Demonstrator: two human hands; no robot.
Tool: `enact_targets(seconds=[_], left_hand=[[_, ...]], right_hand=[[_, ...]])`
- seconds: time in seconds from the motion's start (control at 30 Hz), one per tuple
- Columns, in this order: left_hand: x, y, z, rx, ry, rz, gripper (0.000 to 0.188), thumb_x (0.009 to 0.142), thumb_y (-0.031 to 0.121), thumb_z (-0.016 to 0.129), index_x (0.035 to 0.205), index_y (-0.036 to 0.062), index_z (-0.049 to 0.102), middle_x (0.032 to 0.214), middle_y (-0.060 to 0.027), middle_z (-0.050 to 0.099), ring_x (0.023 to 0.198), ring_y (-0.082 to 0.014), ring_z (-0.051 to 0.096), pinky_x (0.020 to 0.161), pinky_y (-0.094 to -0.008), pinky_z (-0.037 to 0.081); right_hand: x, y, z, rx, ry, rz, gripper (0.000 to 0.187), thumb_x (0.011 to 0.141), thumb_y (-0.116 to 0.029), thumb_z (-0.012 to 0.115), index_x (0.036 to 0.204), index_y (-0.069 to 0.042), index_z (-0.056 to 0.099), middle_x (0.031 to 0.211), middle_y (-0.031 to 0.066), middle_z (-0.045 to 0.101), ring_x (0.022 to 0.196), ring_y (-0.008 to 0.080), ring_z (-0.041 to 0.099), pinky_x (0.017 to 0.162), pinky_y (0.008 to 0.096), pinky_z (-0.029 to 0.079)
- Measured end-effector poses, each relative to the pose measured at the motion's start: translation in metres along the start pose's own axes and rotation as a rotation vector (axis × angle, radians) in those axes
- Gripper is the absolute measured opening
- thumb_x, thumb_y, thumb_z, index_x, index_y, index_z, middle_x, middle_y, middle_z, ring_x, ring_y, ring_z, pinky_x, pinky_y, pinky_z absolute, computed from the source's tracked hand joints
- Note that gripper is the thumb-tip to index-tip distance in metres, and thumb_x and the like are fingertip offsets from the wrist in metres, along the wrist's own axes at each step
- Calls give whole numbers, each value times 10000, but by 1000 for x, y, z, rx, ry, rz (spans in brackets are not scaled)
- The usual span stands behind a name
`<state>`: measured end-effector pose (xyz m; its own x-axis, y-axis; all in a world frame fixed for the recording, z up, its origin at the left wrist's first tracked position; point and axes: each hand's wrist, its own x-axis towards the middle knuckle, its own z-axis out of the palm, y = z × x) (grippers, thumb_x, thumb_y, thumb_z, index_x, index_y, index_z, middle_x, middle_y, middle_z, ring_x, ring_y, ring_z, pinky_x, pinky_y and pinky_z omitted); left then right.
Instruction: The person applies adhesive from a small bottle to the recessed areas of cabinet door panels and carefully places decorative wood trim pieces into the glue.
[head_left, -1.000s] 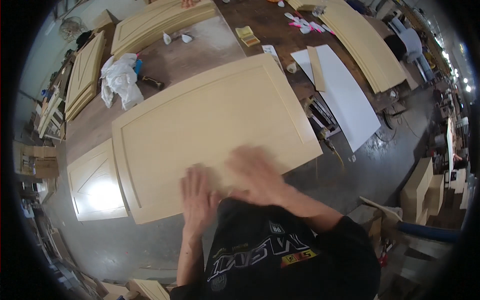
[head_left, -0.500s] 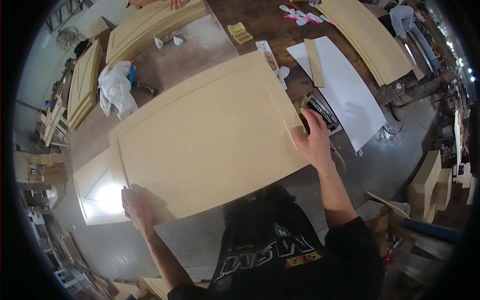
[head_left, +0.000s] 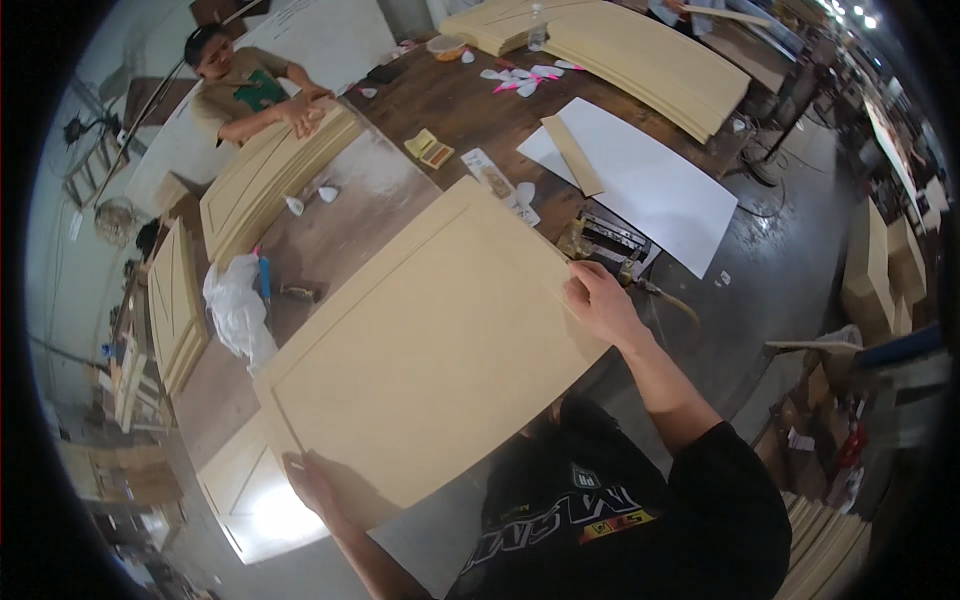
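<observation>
Grasping a large cream panel with both hands, holding it across the middle of the frame, slanted from lower left to upper right. Clasped at its lower-left edge by the left hand and at its right edge by the right hand; impossible to tell how far underneath the fingers reach. Partly covered at lower left: a smaller panel, bright with glare. Lying just beyond the upper-left edge: a white plastic bag. Near the right hand: a dark tool, then a white sheet bearing a pale strip. Set farther up on the brown worktop: an open yellow case, white-and-pink pieces and, toward upper right, stacked pale boards. Seen at upper left: a co-worker's hands above a stack of panels.
</observation>
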<state>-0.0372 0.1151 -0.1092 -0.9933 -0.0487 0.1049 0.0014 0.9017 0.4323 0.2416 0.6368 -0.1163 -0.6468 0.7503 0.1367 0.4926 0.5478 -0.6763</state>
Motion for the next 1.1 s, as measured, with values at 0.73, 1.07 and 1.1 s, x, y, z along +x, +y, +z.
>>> enact_targets(seconds=[0.73, 1.07, 1.1], left_hand=[[7, 4, 21, -25, 91, -285, 593, 1059, 409, 533, 1509, 28, 462, 1207, -246, 666, 1124, -418, 638, 970, -488, 484], [28, -48, 39, 2, 176, -187, 602, 1057, 398, 543, 1530, 33, 465, 1453, -266, 574, 1308, -418, 576, 1077, -470, 455], [26, -57, 36, 42, 169, -203, 627, 1054, 415, 546, 1535, 23, 457, 1482, -262, 553, 1332, -419, 562, 1092, -468, 449]], right_hand=[[299, 122, 103, -345, -288, -365, 411, 958, -128, 582, 1312, -298, 701, 1456, 15, 582, 1332, 288, 556, 1074, 470, 476], [349, 134, 146, -66, -160, -310, 427, 909, -58, 606, 1277, -248, 710, 1471, -8, 572, 1275, 309, 590, 1030, 442, 508], [344, 127, 141, -48, -121, -325, 422, 903, -66, 638, 1304, -185, 692, 1417, 61, 609, 1252, 352, 606, 1029, 447, 512]])
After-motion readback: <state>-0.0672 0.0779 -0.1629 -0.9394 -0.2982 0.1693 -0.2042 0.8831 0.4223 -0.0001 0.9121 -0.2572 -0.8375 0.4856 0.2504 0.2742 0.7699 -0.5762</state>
